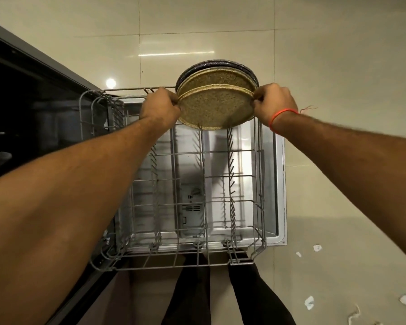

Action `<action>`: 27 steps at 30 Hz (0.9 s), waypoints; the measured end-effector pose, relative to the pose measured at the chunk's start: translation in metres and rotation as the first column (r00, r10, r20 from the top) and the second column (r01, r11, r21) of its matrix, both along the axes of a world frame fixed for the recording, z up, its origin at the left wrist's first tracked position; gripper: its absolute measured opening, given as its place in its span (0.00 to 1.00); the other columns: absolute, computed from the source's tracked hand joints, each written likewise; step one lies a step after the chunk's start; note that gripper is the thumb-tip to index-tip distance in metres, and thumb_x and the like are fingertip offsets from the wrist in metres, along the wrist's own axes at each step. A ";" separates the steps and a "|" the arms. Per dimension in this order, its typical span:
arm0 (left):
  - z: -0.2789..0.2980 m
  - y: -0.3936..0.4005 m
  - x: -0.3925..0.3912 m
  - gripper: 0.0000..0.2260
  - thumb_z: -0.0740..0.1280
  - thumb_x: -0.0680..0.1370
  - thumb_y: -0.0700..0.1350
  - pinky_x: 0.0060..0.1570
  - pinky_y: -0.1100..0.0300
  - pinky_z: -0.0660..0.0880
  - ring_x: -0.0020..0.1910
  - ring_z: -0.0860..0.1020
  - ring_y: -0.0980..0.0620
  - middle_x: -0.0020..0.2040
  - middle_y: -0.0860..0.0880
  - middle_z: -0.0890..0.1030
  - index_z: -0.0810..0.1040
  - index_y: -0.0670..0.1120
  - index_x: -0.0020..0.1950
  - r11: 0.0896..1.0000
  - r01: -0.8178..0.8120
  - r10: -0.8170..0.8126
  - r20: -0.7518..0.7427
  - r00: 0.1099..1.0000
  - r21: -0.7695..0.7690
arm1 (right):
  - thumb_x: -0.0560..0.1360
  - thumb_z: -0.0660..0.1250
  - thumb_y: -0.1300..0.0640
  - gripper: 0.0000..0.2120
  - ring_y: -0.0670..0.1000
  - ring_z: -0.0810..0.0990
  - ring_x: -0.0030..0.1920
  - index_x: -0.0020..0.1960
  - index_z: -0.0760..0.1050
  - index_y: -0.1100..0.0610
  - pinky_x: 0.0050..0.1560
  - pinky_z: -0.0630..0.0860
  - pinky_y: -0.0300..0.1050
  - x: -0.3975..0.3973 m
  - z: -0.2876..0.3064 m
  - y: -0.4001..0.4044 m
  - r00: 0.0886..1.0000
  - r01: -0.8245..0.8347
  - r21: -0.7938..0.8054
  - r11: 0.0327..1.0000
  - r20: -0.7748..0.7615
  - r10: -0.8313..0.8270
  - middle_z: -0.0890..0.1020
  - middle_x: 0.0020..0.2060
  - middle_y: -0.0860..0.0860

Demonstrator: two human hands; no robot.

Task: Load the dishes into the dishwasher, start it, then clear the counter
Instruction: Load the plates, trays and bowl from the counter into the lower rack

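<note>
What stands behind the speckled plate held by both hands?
Behind the front plate stands a second speckled plate, then a dark plate. Only their upper rims show; anything further back is hidden.

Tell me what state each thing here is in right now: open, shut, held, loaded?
Dishwasher door: open, folded down flat.
Lower rack: pulled out over the door, mostly bare.
Front plate: upright at the rack's far end, gripped by both hands.
Other plates: standing on edge behind it.
Left hand: gripping the plate's left rim.
Right hand: gripping its right rim.
</note>
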State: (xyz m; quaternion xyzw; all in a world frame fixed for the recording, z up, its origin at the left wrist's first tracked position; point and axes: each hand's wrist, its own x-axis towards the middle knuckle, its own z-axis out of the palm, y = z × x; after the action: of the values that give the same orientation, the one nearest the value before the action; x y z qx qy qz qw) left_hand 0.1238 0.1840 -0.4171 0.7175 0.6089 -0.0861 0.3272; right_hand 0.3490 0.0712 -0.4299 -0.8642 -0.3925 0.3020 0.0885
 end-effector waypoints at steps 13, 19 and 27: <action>-0.004 -0.014 -0.004 0.20 0.67 0.82 0.49 0.58 0.55 0.73 0.55 0.76 0.51 0.65 0.48 0.79 0.71 0.49 0.73 0.980 -0.057 0.080 0.113 0.990 -0.189 | 0.75 0.68 0.53 0.21 0.61 0.79 0.58 0.68 0.73 0.51 0.62 0.77 0.56 -0.008 -0.006 -0.010 0.997 0.017 -0.030 0.999 -0.073 -0.019 0.82 0.59 0.56; 0.026 -0.031 -0.012 0.29 0.68 0.82 0.46 0.68 0.49 0.70 0.70 0.73 0.44 0.75 0.46 0.71 0.60 0.50 0.81 0.966 -0.145 0.187 0.189 0.964 -0.214 | 0.76 0.69 0.53 0.31 0.60 0.76 0.65 0.76 0.63 0.50 0.67 0.72 0.52 -0.027 0.015 -0.026 0.975 0.142 -0.012 0.990 -0.172 -0.142 0.77 0.66 0.57; 0.092 -0.111 -0.039 0.30 0.66 0.83 0.45 0.73 0.45 0.66 0.76 0.66 0.45 0.80 0.46 0.62 0.58 0.55 0.82 0.853 -0.377 0.502 0.366 0.784 -0.362 | 0.78 0.68 0.53 0.31 0.56 0.67 0.74 0.79 0.60 0.49 0.74 0.65 0.52 -0.097 0.087 -0.077 0.883 0.323 0.073 0.944 -0.381 -0.272 0.69 0.74 0.55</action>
State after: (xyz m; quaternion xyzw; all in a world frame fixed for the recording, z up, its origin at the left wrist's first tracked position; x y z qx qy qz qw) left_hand 0.0845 0.0733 -0.3250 0.5028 0.6507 0.0785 0.5635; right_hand 0.2518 -0.0060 -0.3426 -0.8347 -0.2511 0.4133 0.2635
